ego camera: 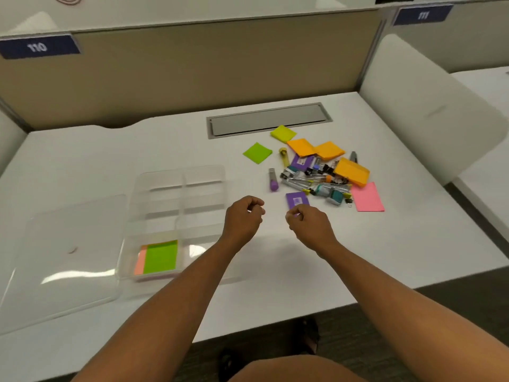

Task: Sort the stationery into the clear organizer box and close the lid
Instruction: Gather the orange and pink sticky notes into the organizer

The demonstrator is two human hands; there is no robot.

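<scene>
**Hands over desk, organizer open, pile unsorted**

Left hand (242,216): fingers curled in loosely, thumb meeting fingertips, nothing seen between them. It hovers just off the right edge of the clear organizer box (176,216).

Right hand (305,223): fingers curled narrow, tips pinched together at the near edge of a small purple box (297,200). A sliver of purple shows at the fingertips; cannot tell whether the box is actually gripped or only touched.

Organizer box: clear plastic, rectangular, rounded corners, divided into two columns of compartments; sits left of centre on the white desk (385,244). Near-left compartment holds a stack of sticky notes (158,257), green on top, salmon edge showing at left. Other compartments look bare. Clear lid (63,260), flat, glossy, lies detached just left of the box, reaching the desk's near edge.

Pile, right of centre, well apart from the box:
- sticky-note pads: three orange (301,150), one yellow (282,133), one green (257,152) lying off to the left, one pink (367,197) at the near-right
- purple boxes: two, the second (301,162) deeper in the pile
- capped tubes: one yellow (283,158), one purple-capped (273,181)
- tangle of binder clips and metal pieces (316,180), black and silvery; count not readable

Grey recessed cable hatch (268,119) near the desk's far edge.
</scene>
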